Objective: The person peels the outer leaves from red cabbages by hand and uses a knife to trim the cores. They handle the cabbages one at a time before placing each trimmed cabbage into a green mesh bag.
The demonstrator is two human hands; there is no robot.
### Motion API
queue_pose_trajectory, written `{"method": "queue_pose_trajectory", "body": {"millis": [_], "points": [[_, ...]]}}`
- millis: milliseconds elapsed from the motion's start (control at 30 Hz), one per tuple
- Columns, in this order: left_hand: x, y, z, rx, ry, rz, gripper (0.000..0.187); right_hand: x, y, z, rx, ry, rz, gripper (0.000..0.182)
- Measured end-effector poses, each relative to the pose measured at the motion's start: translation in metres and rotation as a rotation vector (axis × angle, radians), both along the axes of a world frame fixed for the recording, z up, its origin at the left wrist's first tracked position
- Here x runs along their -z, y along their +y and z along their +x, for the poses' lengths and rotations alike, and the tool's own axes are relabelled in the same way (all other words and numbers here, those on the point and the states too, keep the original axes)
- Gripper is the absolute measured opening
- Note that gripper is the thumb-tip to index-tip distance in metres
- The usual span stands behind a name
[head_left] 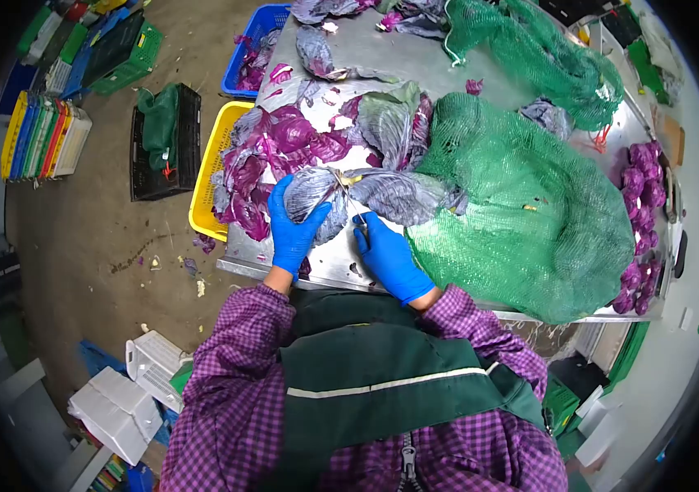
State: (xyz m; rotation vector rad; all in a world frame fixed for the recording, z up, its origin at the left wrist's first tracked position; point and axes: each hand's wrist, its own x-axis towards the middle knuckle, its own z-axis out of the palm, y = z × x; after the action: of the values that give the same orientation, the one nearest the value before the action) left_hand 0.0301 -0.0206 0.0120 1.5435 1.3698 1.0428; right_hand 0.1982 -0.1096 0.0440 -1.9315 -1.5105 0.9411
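Observation:
In a blue glove, my left hand [293,225] wraps round the near-left side of a red cabbage [310,193] with dull, bluish outer leaves. My right hand [386,256], also gloved in blue, is closed on the handle of a knife [355,202]. The thin blade points up and left to the pale stem end of the cabbage. A large loose leaf [398,195] spreads to the right of the cabbage. Purple trimmed leaves [292,135] lie heaped behind it on the metal table [439,70].
Green net bags [521,205] cover the table's right part. Peeled purple cabbages [643,197] line the far right edge. A yellow crate [208,176] and a blue crate [239,61] with leaves stand at the left edge. A black crate [189,131] sits on the floor.

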Motion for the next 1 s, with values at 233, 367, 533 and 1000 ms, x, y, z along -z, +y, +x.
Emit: {"method": "queue_pose_trajectory", "body": {"millis": [233,367,533,1000], "points": [[-0.005,0.006,0.005,0.015,0.042,-0.007,0.075,0.038,0.019,-0.002,-0.018,-0.208,0.241,0.014],[-0.011,0.012,0.007,0.032,0.093,-0.044,0.067,0.039,0.020,0.007,-0.144,-0.267,0.137,0.022],[-0.005,0.005,0.000,0.104,-0.010,-0.027,0.074,0.075,0.043,-0.001,-0.246,-0.669,0.025,0.030],[-0.124,0.023,-0.058,-0.186,-0.637,-0.205,0.037,0.033,0.093,0.046,-0.211,0.418,-0.361,0.071]]}}
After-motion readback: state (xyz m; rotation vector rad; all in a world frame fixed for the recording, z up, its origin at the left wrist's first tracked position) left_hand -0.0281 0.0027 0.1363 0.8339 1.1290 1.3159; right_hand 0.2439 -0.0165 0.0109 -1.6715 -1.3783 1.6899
